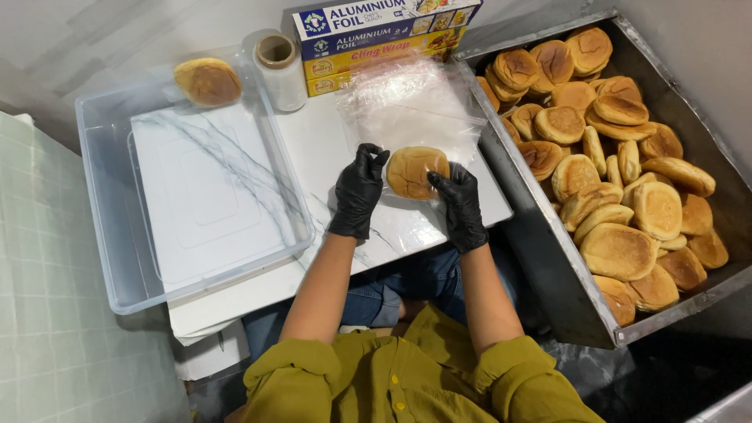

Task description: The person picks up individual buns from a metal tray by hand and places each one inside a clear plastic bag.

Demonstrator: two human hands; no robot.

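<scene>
Nearest us, our left hand [359,190] and right hand [458,205], both in black gloves, pinch one bun [415,171] from its 9 and 3 o'clock sides, steadying it on the clear film sheet [407,106] spread flat over the white tabletop [329,149]. At 9 o'clock a clear plastic bin [102,227] holds one wrapped bun [207,81]. At 3 o'clock the metal tray [540,258] keeps bare buns within reach; at 12 o'clock sit the film roll [279,70] and wrap boxes [376,43].
</scene>
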